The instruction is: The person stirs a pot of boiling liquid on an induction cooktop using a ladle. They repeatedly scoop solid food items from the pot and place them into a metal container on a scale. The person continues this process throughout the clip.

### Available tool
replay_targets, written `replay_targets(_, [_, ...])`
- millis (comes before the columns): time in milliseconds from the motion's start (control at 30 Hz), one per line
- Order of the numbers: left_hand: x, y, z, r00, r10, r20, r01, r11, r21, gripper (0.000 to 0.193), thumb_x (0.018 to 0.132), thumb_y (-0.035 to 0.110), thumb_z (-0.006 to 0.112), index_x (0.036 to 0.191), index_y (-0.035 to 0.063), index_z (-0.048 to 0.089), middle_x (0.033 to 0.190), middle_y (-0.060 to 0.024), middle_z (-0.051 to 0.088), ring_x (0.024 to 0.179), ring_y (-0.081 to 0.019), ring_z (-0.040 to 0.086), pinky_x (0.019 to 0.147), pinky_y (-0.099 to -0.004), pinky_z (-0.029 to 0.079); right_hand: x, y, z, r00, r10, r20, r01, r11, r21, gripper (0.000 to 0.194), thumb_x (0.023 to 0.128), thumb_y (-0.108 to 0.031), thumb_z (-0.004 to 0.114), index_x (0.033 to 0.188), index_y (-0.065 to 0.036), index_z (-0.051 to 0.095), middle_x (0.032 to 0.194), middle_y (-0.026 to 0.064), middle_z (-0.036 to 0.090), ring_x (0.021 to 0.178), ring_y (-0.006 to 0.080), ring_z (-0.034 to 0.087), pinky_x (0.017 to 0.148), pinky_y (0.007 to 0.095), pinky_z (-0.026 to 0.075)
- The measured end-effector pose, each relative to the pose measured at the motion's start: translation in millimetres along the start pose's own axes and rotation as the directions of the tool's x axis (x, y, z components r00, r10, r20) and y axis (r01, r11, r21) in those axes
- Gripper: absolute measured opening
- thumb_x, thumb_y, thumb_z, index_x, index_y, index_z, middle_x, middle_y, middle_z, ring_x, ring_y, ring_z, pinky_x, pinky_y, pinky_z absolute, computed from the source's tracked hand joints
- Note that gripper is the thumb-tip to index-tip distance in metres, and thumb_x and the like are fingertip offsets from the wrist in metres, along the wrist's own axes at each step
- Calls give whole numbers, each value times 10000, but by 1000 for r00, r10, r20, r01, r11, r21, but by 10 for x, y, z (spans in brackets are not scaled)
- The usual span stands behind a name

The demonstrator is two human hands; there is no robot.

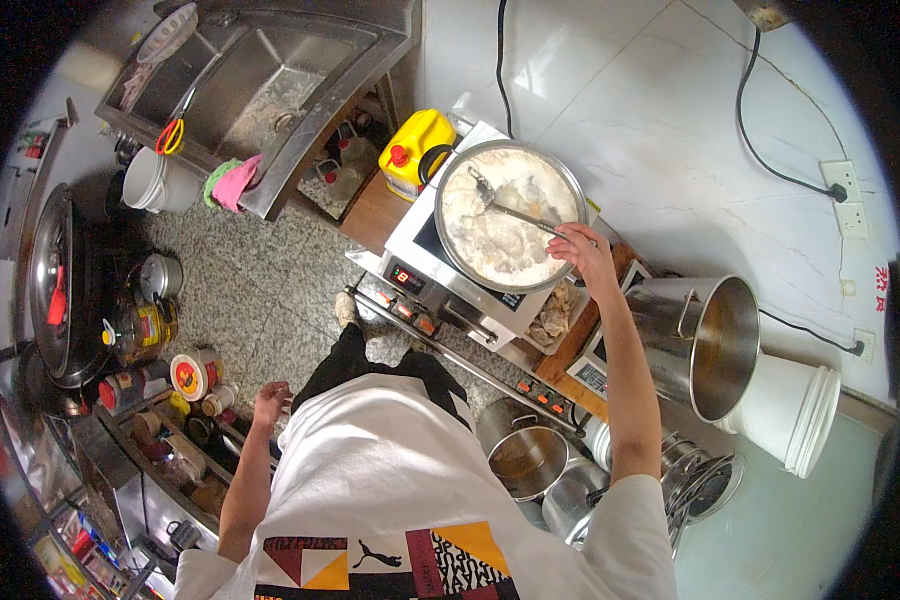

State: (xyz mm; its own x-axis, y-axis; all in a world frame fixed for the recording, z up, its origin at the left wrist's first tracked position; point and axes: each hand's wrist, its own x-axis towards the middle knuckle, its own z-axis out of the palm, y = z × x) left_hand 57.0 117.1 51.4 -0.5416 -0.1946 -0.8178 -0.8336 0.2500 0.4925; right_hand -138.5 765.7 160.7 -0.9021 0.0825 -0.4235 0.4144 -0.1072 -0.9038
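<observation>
My right hand (pixel 579 249) grips the handle of a metal ladle (pixel 521 215) over a large steel pot (pixel 572 276). The ladle's bowl dips into bubbling liquid with thick whitish foam (pixel 506 244), at the far left of the pot. What lies beneath the foam is hidden. The pot stands on a white and steel induction cooker (pixel 469 319) with a lit red display. Low at my left side hangs my left hand (pixel 271 405), loosely curled, with nothing visible in it. It is near the side counter.
A yellow jug (pixel 420 146) stands left of the cooker. A tray of meat pieces (pixel 555 315) touches its right side. Farther right are a tall steel pot (pixel 690 345) and white buckets (pixel 784 412). Scissors (pixel 174 135) and cloths (pixel 234 182) lie on the sink's edge (pixel 300 142).
</observation>
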Motion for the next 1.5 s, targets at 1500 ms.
replay_targets(1500, [1090,-171,-925,997,-15,75,35,961,-275,230,868,189,614,1070,78,613,894,-69,676,704,-168,636,551,-330,503,818,-1658,1675,986,-159,-42,163,981,108,203,944,-121,501,1043,37,580,865,184,659,780,247,678,693,306,565])
